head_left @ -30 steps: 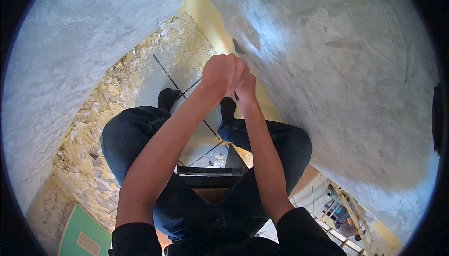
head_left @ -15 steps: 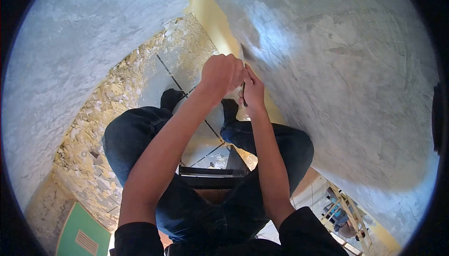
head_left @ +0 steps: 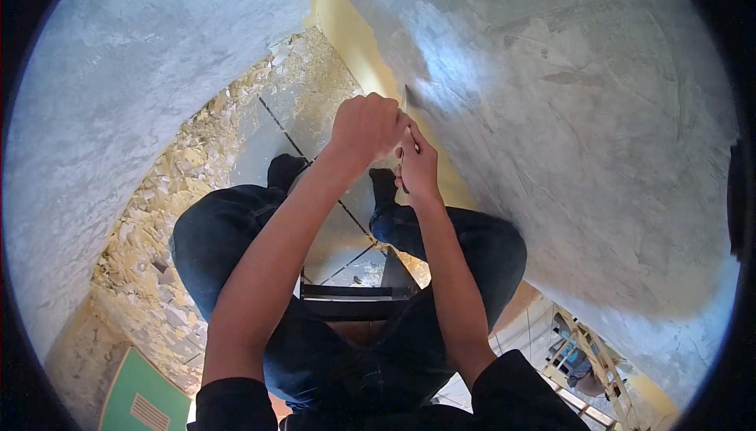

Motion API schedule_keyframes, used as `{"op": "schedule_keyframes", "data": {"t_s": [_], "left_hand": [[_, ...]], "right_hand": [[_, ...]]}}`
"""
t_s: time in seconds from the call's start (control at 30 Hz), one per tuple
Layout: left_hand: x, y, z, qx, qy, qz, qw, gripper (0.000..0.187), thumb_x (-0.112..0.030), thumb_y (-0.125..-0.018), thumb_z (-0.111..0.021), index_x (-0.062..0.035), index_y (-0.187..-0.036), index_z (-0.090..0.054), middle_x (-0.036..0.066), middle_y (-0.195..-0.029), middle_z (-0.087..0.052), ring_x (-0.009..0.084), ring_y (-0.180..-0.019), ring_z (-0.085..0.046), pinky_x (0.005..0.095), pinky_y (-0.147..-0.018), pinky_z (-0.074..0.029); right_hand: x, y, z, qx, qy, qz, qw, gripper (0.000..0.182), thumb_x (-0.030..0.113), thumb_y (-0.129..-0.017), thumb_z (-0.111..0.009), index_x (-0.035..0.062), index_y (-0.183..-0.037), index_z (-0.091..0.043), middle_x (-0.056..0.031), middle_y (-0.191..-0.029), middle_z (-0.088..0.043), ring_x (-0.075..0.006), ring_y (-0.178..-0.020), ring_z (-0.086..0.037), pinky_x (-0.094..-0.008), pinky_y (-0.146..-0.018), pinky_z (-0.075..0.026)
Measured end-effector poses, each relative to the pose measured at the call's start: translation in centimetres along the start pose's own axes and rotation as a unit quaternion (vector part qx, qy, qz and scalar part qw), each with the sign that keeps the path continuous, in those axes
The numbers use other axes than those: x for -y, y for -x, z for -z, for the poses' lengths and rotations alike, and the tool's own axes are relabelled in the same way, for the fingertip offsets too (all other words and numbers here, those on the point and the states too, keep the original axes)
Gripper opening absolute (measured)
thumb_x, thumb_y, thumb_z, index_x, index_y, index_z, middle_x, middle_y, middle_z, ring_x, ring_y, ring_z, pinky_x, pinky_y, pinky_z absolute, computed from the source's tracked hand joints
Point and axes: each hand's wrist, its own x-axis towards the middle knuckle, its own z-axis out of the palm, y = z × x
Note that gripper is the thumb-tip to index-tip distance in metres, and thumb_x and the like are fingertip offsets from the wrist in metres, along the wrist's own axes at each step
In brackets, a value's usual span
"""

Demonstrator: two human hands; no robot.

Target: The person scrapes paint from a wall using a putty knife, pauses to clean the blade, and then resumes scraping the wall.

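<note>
Both of my hands are close together in front of the lower edge of the grey wall (head_left: 567, 139), where a yellow strip (head_left: 358, 41) shows. My left hand (head_left: 366, 128) is closed near the top end of a thin tool; what its fingers grip is hidden. My right hand (head_left: 419, 165) is wrapped round the tool's dark handle (head_left: 405, 188). A thin blade (head_left: 405, 100) points up toward the wall, its tip at the border of grey and yellow.
Yellow and grey flakes (head_left: 157, 234) lie on the tiled floor (head_left: 260, 139) along the left wall (head_left: 142, 61). A black stool frame (head_left: 358, 293) stands between my legs. A green panel (head_left: 134, 391) is at lower left, a wooden frame (head_left: 602, 368) at lower right.
Both hands have shifted slightly left, and my right hand is a little lower. More of the blade now shows above the hands.
</note>
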Motion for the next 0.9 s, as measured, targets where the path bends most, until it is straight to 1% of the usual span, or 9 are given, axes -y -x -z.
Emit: {"op": "schedule_keyframes", "data": {"t_s": [0.07,0.13,0.17,0.23,0.37,0.53,0.67,0.77,0.9], "left_hand": [[0.5,-0.2,-1.1,-0.005,0.023,0.022,0.999,0.033,-0.027,-0.088,-0.049,0.0007,-0.081,-0.067,0.021,-0.079,-0.067,0.0368,-0.075,-0.066,0.0457,-0.074,-0.053],[1.7,-0.3,-3.2,-0.02,0.097,0.02,0.995,0.035,-0.026,-0.089,-0.048,0.0025,-0.101,-0.064,0.025,-0.093,-0.066,0.0381,-0.088,-0.065,0.0453,-0.083,-0.051],[1.8,-0.2,-3.4,-0.018,0.096,0.019,0.995,0.035,-0.026,-0.089,-0.048,0.0025,-0.101,-0.064,0.025,-0.093,-0.066,0.0381,-0.088,-0.065,0.0453,-0.083,-0.051],[1.9,0.0,-3.8,0.01,0.082,-0.084,0.993,0.038,-0.025,-0.09,-0.047,0.0035,-0.111,-0.061,0.026,-0.098,-0.065,0.0397,-0.094,-0.062,0.0448,-0.087,-0.048],[1.5,-0.1,-4.1,0.058,0.192,0.006,0.98,0.04,-0.023,-0.09,-0.047,0.0051,-0.115,-0.058,0.025,-0.103,-0.065,0.0406,-0.098,-0.061,0.0451,-0.089,-0.048],[1.4,-0.6,-4.7,0.026,0.181,-0.061,0.981,0.04,-0.019,-0.09,-0.047,0.0072,-0.118,-0.056,0.027,-0.106,-0.063,0.0421,-0.097,-0.061,0.0452,-0.088,-0.048],[1.0,-0.5,-4.6,0.019,0.24,-0.055,0.969,0.04,-0.019,-0.09,-0.047,0.0084,-0.118,-0.054,0.028,-0.106,-0.063,0.0439,-0.098,-0.06,0.0453,-0.087,-0.049],[0.5,-0.1,-4.1,0.05,0.23,-0.015,0.972,0.045,-0.02,-0.09,-0.046,0.0094,-0.124,-0.051,0.03,-0.107,-0.062,0.0436,-0.1,-0.06,0.0434,-0.09,-0.048],[-0.3,0.3,-4.4,0.081,0.386,0.103,0.913,0.051,-0.02,-0.09,-0.049,0.0094,-0.131,-0.044,0.029,-0.107,-0.063,0.0365,-0.099,-0.064,0.0379,-0.087,-0.049]], "right_hand": [[0.7,0.1,-0.2,0.003,0.0,0.013,1.0,0.044,0.022,-0.101,-0.042,0.0139,-0.144,-0.039,0.0003,-0.067,-0.045,-0.0077,-0.042,-0.038,-0.026,-0.034,-0.032],[0.6,-0.7,-0.3,0.007,-0.005,0.022,1.0,0.044,0.022,-0.101,-0.042,0.0131,-0.144,-0.039,0.0004,-0.067,-0.045,-0.0075,-0.042,-0.038,-0.0259,-0.034,-0.032],[0.4,-1.8,-0.5,0.018,-0.016,0.03,0.999,0.044,0.022,-0.101,-0.042,0.0125,-0.144,-0.039,0.0003,-0.067,-0.045,-0.0072,-0.043,-0.038,-0.0255,-0.034,-0.032],[-0.9,-2.5,-0.4,0.029,-0.029,0.036,0.999,0.044,0.022,-0.101,-0.042,0.012,-0.144,-0.04,0.0003,-0.068,-0.046,-0.0069,-0.043,-0.038,-0.0251,-0.034,-0.032],[-0.4,-1.6,-0.5,0.018,-0.071,0.0,0.997,0.044,0.019,-0.1,-0.043,0.01,-0.143,-0.041,0.0003,-0.067,-0.047,-0.007,-0.043,-0.038,-0.0245,-0.035,-0.032],[-2.8,-3.0,-1.7,0.012,-0.029,0.077,0.997,0.043,0.015,-0.099,-0.044,0.009,-0.142,-0.043,-0.0001,-0.067,-0.051,-0.0064,-0.043,-0.038,-0.0243,-0.037,-0.032],[-0.4,-1.4,-0.6,0.0,-0.057,0.025,0.998,0.042,0.017,-0.099,-0.046,0.0075,-0.14,-0.045,0.001,-0.062,-0.051,-0.0062,-0.041,-0.04,-0.0235,-0.036,-0.031],[-0.7,-0.8,-1.1,-0.003,-0.057,0.052,0.997,0.042,0.012,-0.098,-0.044,0.0071,-0.14,-0.044,0.0011,-0.062,-0.05,-0.0057,-0.042,-0.04,-0.0237,-0.036,-0.031],[-0.3,0.2,-1.2,-0.014,-0.034,0.058,0.998,0.043,0.01,-0.097,-0.043,0.0081,-0.141,-0.044,0.0013,-0.062,-0.049,-0.0047,-0.042,-0.039,-0.0231,-0.036,-0.03]]}}
